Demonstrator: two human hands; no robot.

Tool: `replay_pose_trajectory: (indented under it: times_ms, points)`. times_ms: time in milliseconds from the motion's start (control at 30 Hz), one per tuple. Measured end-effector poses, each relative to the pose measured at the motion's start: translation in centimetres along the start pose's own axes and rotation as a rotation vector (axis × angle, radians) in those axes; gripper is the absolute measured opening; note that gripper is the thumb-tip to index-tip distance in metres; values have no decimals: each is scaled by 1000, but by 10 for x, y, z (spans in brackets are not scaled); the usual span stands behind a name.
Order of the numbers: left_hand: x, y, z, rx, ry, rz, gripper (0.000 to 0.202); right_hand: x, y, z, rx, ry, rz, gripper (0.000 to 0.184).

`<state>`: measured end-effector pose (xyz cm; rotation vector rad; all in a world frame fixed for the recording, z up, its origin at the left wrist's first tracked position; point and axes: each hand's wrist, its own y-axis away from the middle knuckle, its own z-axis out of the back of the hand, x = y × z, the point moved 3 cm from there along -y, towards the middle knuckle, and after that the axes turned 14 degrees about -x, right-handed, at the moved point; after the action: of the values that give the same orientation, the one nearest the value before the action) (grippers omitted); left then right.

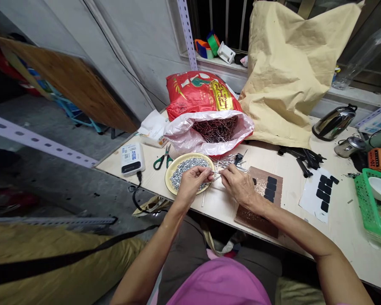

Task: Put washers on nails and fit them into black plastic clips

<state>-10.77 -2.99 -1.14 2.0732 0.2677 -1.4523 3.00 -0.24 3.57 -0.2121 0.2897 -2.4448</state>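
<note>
Left hand (193,180): centre frame, over plate (171,169) of washers, grip pinched on small piece, likely a washer.
Right hand (238,184): grip clenched on pin (216,173).
Advice: keep pin level, tips close, above plate.

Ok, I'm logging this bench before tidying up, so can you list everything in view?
table: one, pale, across the middle
plate: one, yellow, holding small silver parts, under the left hand
metal pins: a loose pile, silver, behind the hands
sack: one, red, white liner open on dark red pins
paper bag: one, tan, at the back
scissors: one pair, green handles, left of plate
power bank: one, white, left edge
board: one, brown, carrying black pads, under the right wrist
kettle: one, steel, back right
basket: one, green, right edge
left hand: over the plate, pinching a pin
right hand: pinching the same pin
</note>
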Motion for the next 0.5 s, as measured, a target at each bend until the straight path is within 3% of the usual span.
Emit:
replay_pose_trajectory:
  times_ms: [133,267,400,500]
  points:
    - [8,-6,-6,100,110,238,42,-6,5,-4,-115,-25,22,28]
    - [14,-7,-10,130,163,350,34,-10,8,-7,-196,-24,52,29]
    - [15,-2,-13,93,178,322,39,-10,9,-6,-204,30,83,31]
    - [14,3,-14,39,153,205,46,-9,8,-4,-173,15,54,32]
